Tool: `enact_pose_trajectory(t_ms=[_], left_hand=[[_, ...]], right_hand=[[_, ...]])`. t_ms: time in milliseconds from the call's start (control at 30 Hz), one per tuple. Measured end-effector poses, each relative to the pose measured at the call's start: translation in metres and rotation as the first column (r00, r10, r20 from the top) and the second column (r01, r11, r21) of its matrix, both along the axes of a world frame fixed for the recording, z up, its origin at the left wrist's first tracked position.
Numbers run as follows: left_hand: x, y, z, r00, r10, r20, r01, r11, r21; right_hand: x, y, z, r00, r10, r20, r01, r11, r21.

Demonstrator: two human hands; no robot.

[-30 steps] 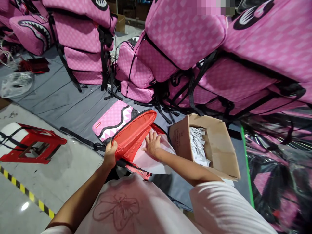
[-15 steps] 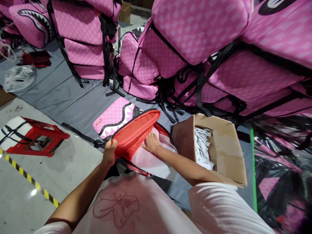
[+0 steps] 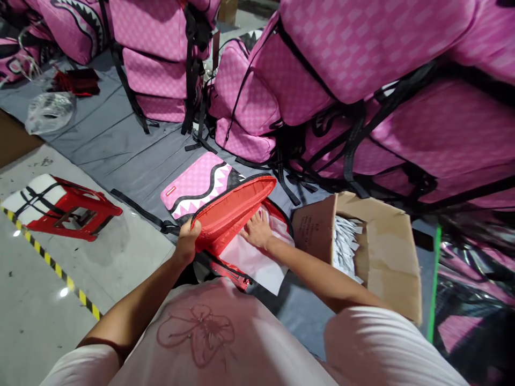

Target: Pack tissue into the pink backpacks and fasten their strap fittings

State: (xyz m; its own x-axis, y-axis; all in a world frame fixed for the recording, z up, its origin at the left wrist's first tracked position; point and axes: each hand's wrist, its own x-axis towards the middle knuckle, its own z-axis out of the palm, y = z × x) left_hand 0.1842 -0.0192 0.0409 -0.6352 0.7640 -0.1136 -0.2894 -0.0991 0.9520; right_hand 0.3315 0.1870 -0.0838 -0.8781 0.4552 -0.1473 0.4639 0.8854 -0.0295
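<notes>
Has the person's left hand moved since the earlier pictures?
No, not noticeably: against the edge of the grey table, the left hand keeps the same spot, gripping the red-lined bag. The whole view has shifted, though.

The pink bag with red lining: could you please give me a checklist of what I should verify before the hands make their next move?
1. Pink bag open: ok, the red lining shows.
2. Left hand on the bag: ok, it grips the edge of the opening.
3. Right hand on the pale sheet: ok, it lies over it with the palm down.
4. Pale sheet wholly inside the bag: not ok, its near corner sticks out.
5. Cardboard box open: ok, white pieces show inside.
6. Space beneath the sheet free: cannot tell, the sheet covers it.
</notes>
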Motion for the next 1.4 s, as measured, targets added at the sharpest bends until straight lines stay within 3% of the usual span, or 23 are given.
enact_pose_trajectory(t_ms=[133, 300, 467, 567, 633, 700, 767, 800, 867, 933, 967, 1033, 1100, 1167, 1200, 1233, 1267, 1333, 1367, 1400], left_hand=[[0.000, 0.000, -0.005, 0.999, -0.021, 0.045, 0.020, 0.999, 0.035], [0.001, -0.003, -0.003, 0.998, 0.005, 0.067, -0.006, 1.000, 0.018], [0.001, 0.000, 0.000, 0.996, 0.031, 0.077, -0.029, 0.999, -0.031], [-0.006, 0.002, -0.002, 0.995, 0.099, -0.014, -0.100, 0.993, -0.057], [-0.013, 0.003, -0.005, 0.971, 0.180, -0.158, -0.192, 0.979, -0.064], [-0.020, 0.003, -0.007, 0.862, 0.296, -0.412, -0.338, 0.941, -0.030], [-0.023, 0.004, -0.005, 0.614, 0.311, -0.725, -0.421, 0.906, 0.032], [-0.025, 0.004, -0.003, 0.469, 0.231, -0.852, -0.385, 0.922, 0.038], [-0.028, 0.006, 0.008, 0.201, -0.074, -0.977, -0.140, 0.985, -0.103], [-0.037, 0.009, 0.022, -0.031, -0.340, -0.940, 0.093, 0.935, -0.341], [-0.043, 0.013, 0.030, -0.092, -0.434, -0.896, 0.097, 0.892, -0.442], [-0.055, 0.024, 0.040, -0.066, -0.573, -0.817, -0.084, 0.819, -0.567], [-0.061, 0.041, 0.040, 0.084, -0.658, -0.748, -0.314, 0.695, -0.647], [-0.052, 0.061, 0.029, 0.209, -0.648, -0.732, -0.473, 0.588, -0.656], [-0.041, 0.072, 0.020, 0.229, -0.603, -0.764, -0.530, 0.581, -0.617], [-0.027, 0.082, 0.009, 0.224, -0.541, -0.811, -0.557, 0.611, -0.562], [-0.010, 0.090, -0.002, 0.204, -0.477, -0.855, -0.515, 0.690, -0.508], [0.023, 0.103, -0.023, 0.245, -0.389, -0.888, -0.181, 0.882, -0.436], [0.037, 0.106, -0.032, 0.302, -0.385, -0.872, 0.025, 0.918, -0.396], [0.047, 0.109, -0.040, 0.365, -0.397, -0.842, 0.185, 0.917, -0.352]], right_hand=[[-0.005, -0.023, -0.002, 0.996, 0.070, 0.055, -0.067, 0.996, -0.064], [-0.023, -0.033, 0.004, 0.999, 0.021, -0.027, -0.024, 0.997, -0.079], [-0.020, -0.041, 0.006, 0.995, -0.069, 0.073, 0.078, 0.989, -0.125], [-0.025, -0.049, 0.006, 0.990, -0.118, 0.072, 0.128, 0.979, -0.160], [-0.025, -0.053, 0.007, 0.989, -0.143, 0.037, 0.147, 0.977, -0.154], [-0.024, -0.056, 0.008, 0.988, -0.152, 0.041, 0.156, 0.976, -0.154], [-0.024, -0.058, 0.012, 0.986, -0.140, 0.095, 0.155, 0.973, -0.170], [-0.024, -0.058, 0.014, 0.985, -0.130, 0.114, 0.149, 0.973, -0.178], [-0.020, -0.056, 0.023, 0.990, -0.103, 0.099, 0.120, 0.977, -0.179], [-0.002, -0.054, 0.035, 0.996, -0.076, 0.043, 0.082, 0.985, -0.150], [0.012, -0.054, 0.041, 0.997, -0.080, 0.011, 0.081, 0.989, -0.125], [0.047, -0.054, 0.053, 0.992, -0.116, -0.050, 0.112, 0.991, -0.073], [0.082, -0.056, 0.059, 0.986, -0.125, -0.110, 0.121, 0.991, -0.049], [0.107, -0.059, 0.060, 0.991, -0.058, -0.121, 0.049, 0.996, -0.074], [0.114, -0.061, 0.059, 0.994, -0.002, -0.107, -0.008, 0.995, -0.095], [0.118, -0.063, 0.057, 0.995, 0.054, -0.086, -0.064, 0.991, -0.117], [0.120, -0.065, 0.056, 0.993, 0.102, -0.063, -0.109, 0.985, -0.137], [0.118, -0.069, 0.055, 0.984, 0.175, -0.033, -0.178, 0.971, -0.160], [0.117, -0.071, 0.055, 0.978, 0.205, -0.031, -0.207, 0.964, -0.169], [0.115, -0.073, 0.055, 0.971, 0.236, -0.035, -0.239, 0.954, -0.179]])
